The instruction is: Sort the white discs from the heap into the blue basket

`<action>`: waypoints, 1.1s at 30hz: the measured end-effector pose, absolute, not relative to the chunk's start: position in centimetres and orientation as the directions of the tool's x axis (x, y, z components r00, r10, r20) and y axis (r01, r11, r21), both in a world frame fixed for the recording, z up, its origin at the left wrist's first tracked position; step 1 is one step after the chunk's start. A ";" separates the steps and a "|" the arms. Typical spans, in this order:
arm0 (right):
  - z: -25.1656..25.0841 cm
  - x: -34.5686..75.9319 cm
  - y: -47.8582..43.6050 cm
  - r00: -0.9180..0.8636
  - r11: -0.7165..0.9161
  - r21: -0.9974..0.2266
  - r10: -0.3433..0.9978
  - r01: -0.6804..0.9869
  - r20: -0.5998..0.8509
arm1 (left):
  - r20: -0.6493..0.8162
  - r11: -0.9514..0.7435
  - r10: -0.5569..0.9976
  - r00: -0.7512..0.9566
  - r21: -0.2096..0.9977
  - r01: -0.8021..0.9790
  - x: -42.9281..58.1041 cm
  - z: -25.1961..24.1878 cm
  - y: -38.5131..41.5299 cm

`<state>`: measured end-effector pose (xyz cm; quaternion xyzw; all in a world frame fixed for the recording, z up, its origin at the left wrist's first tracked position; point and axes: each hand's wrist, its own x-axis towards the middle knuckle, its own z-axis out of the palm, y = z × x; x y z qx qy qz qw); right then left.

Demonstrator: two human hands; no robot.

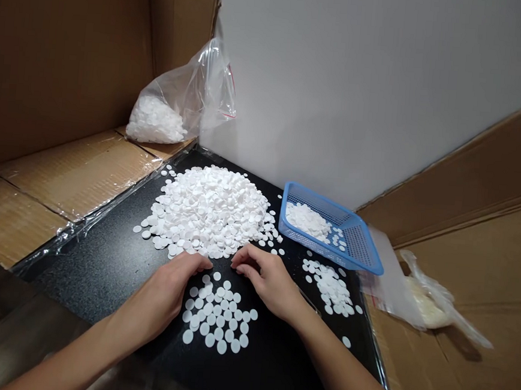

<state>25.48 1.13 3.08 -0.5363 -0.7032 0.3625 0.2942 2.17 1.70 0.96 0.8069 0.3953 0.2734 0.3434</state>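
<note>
1. Black table (86, 283), grey wall (323, 86) behind.
2. Clock from hands: pile (214, 209) at 12, loose discs (220, 319) at 6, basket (319, 245) at 2, side discs (336, 291) at 3.
3. Left hand (169, 287), right hand (269, 277): fingers curled; can't tell if gripping.
4. Risk: knuckles bump pile, strays could mix into loose discs.
5. Right forearm (321, 338) swinging toward 3 could scatter side discs.

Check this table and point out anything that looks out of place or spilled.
One white disc lies alone near the right edge of the table, apart from the small cluster in front of the blue basket, so it looks stray. A few other discs lie loose left of the big pile. Nothing looks damaged.
</note>
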 end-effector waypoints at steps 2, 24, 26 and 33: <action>3.0 25.2 1.1 -0.275 0.182 -0.820 0.961 0.542 0.031 | 0.148 -0.447 0.818 0.556 0.771 0.453 2.3 0.8 1.5; 3.2 24.8 0.9 -0.387 0.326 -0.736 0.917 0.594 0.094 | 0.203 -0.651 0.743 0.638 0.442 0.618 4.9 0.9 4.8; 2.7 25.0 1.5 -0.295 0.330 -0.688 0.940 0.646 0.173 | 0.194 -0.649 0.745 0.639 0.435 0.624 5.4 1.0 5.4; 0.7 25.0 2.9 -0.278 0.427 -0.502 0.896 0.752 0.346 | 0.184 -0.635 0.752 0.633 0.458 0.622 5.4 2.6 5.4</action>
